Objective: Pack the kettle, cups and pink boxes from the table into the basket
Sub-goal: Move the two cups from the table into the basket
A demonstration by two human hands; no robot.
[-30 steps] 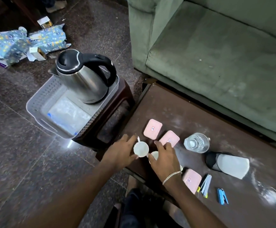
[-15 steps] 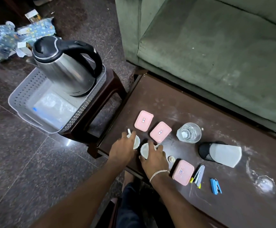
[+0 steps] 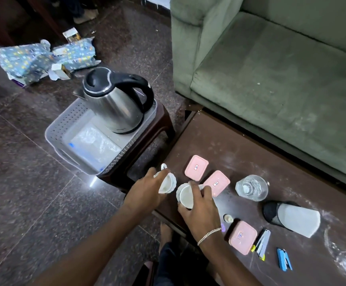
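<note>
A steel kettle (image 3: 114, 104) with a black lid and handle stands in the far end of the grey perforated basket (image 3: 64, 129), which rests on a dark stool. My left hand (image 3: 147, 190) is shut on a white cup (image 3: 168, 182), tilted at the table's left edge. My right hand (image 3: 199, 205) is shut on a second white cup (image 3: 185, 196), tilted beside the first. Three pink boxes lie on the brown table (image 3: 240, 141): one (image 3: 196, 167) at the back, one (image 3: 216, 183) beside my right hand, one (image 3: 242, 237) near my right wrist.
A clear glass (image 3: 251, 187), a black and white bottle lying on its side (image 3: 291, 218), a stapler (image 3: 261, 243), a blue clip (image 3: 284, 259) and a small cap (image 3: 228, 218) are on the table. A green sofa (image 3: 271, 79) stands behind. Wrapped parcels (image 3: 44, 58) lie on the floor.
Both hands closed around the two white cups and lifted them, tilted, off the table. The camera view shifted, and the kettle stayed in the basket.
</note>
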